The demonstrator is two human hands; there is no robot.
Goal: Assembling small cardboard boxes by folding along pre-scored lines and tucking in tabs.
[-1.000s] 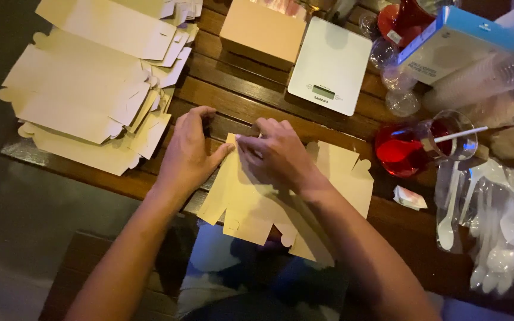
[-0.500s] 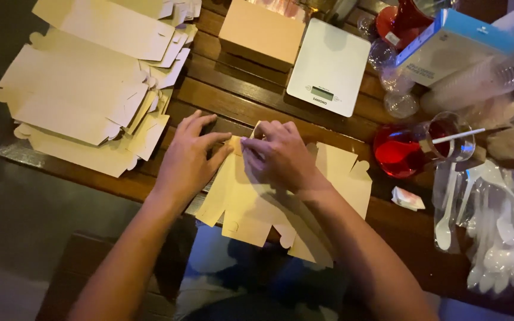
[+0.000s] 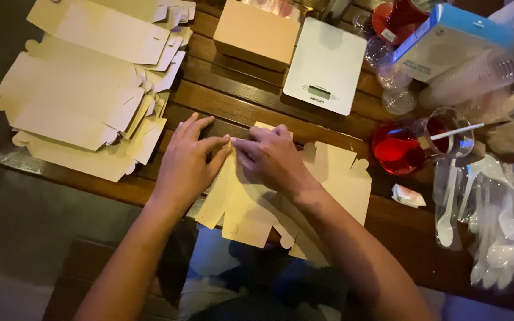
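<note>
Flat tan box blank [image 3: 257, 202] lying on the near edge of the slatted wooden table [image 3: 239, 107], overhanging toward the lap; both hands pressed onto its far edge, meeting at the middle. Left hand [image 3: 187, 161] spread flat, fingers extended, thumb and forefinger closing on a narrow flap at the blank's top; right hand [image 3: 272, 157] curled, fingertips pinching the same flap from the other side; so both partly closed on the cardboard, not fully clenched.

Judged from the lie of things: work at an early stage on this piece; only the 1st fold along the far edge seemingly being creased, the side panels and rounded tabs lying flat, no walls raised, nothing locked. Left of the hands, a fanned stack of unfolded blanks [image 3: 84, 89] waiting, several deep, exact count not readable. Far centre, 1 assembled tan box [image 3: 256, 35] standing upright, suggesting at least 1 finished; so most of the pile apparently left to do.

Just right of that box, a white kitchen scale [image 3: 325, 64]. Farther right, a blue-and-white carton [image 3: 447, 38], clear plastic cups [image 3: 477, 74], a glass of red liquid [image 3: 441, 131] with a white stick in it, a red lid [image 3: 395, 150] beside it; at the near right, white plastic spoons [image 3: 495, 220] in clear wrap.
</note>
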